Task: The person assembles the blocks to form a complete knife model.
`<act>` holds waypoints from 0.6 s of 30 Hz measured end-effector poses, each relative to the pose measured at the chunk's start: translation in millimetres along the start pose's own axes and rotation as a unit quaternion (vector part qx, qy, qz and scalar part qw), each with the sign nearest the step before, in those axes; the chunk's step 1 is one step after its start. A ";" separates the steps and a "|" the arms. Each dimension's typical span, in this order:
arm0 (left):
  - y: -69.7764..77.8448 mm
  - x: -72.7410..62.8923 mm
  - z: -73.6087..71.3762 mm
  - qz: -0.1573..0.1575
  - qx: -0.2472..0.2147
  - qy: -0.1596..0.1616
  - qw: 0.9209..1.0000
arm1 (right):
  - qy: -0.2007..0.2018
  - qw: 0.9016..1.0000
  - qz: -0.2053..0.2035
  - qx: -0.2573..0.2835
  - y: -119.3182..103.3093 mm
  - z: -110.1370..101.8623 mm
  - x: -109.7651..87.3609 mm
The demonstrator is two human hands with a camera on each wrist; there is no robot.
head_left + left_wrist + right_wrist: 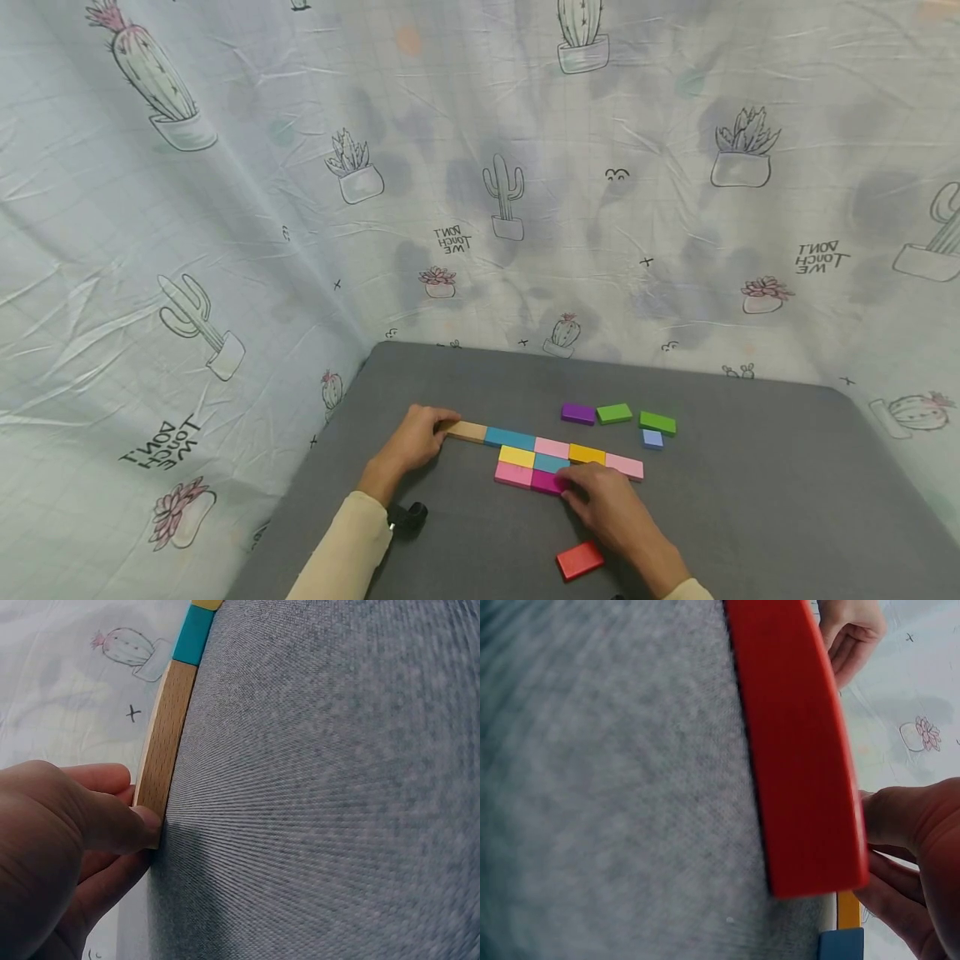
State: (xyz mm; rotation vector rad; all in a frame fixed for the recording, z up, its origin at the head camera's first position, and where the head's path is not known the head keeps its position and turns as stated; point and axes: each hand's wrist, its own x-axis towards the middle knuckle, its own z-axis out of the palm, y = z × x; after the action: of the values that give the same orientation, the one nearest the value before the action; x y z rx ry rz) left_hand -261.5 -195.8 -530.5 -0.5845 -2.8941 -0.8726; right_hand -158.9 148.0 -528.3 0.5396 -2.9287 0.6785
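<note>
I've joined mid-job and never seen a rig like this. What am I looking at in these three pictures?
There's no machine: these are a person's bare hands. The widest picture comes from a head camera looking forward and down; the others come from cameras on each wrist.

On the grey surface is a row of coloured blocks, with more against its near side. Beyond it lie purple, green and small blue blocks; a red block lies nearer.

The left hand pinches the tan block. The right hand's fingertips are at the magenta block; whether they grip it is unclear.
</note>
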 end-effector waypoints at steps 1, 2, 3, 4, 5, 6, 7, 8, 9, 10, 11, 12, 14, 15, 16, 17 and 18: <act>0.0 0.0 0.0 -0.001 -0.001 0.000 1.000 | -0.001 1.000 0.001 0.000 -0.1 0.0 0.1; -0.1 -0.1 0.1 -0.001 0.000 0.000 1.000 | -0.002 1.000 0.002 0.001 -0.3 -0.1 0.3; -0.2 -0.1 0.1 -0.001 -0.001 -0.001 1.000 | -0.002 1.000 0.003 0.001 -0.4 -0.3 0.3; -0.1 0.1 0.0 -0.001 -0.001 -0.001 1.000 | -0.002 1.000 0.003 0.001 -0.7 -0.6 0.4; -0.1 0.2 -0.2 -0.001 0.000 -0.002 1.000 | -0.003 1.000 0.002 0.000 -0.9 -1.2 0.5; -0.1 0.3 -0.3 0.000 0.000 -0.002 1.000 | -0.003 1.000 0.002 0.001 -1.1 -1.7 0.3; -0.3 0.3 -0.4 0.002 0.000 -0.001 1.000 | -0.001 1.000 0.002 0.003 -1.1 -2.4 -0.1; -0.5 0.4 -0.4 0.003 0.000 -0.001 1.000 | 0.001 1.000 0.003 0.004 -1.2 -3.4 -0.8; -0.8 0.5 -0.4 0.004 0.000 -0.001 1.000 | 0.004 1.000 0.004 0.005 -1.0 -4.3 -1.9; -1.1 0.5 -0.3 0.006 0.001 -0.001 1.000 | 0.008 1.000 0.004 0.008 -0.4 -5.4 -3.2; -1.4 0.6 -0.2 0.007 0.001 0.000 1.000 | 0.013 1.000 0.005 0.013 0.4 -6.8 -4.9; -1.6 0.6 -0.2 0.008 0.001 0.000 1.000 | 0.019 1.000 0.007 0.022 1.4 -8.4 -7.2; -1.8 0.6 -0.3 0.011 0.000 0.001 1.000 | 0.026 0.999 0.010 0.038 4.4 -12.2 -12.4; -1.7 0.6 -0.5 0.012 -0.001 0.002 1.000 | 0.026 0.998 0.012 0.052 6.5 -14.2 -15.4; -1.6 0.6 -0.7 0.013 -0.001 0.002 1.000 | 0.023 0.997 0.015 0.069 8.6 -16.6 -18.8; -1.4 0.6 -1.0 0.013 -0.002 0.002 1.000 | 0.017 0.996 0.021 0.087 10.8 -19.0 -22.6; -1.2 0.5 -1.3 0.013 -0.003 0.002 1.000 | 0.007 0.994 0.027 0.107 13.0 -21.6 -26.7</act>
State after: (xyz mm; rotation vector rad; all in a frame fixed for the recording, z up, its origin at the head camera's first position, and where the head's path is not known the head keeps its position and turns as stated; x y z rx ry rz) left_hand -262.5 -197.3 -529.9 -0.6185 -2.8751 -0.8783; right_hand -138.4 176.9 -518.6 0.4735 -2.8841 1.0071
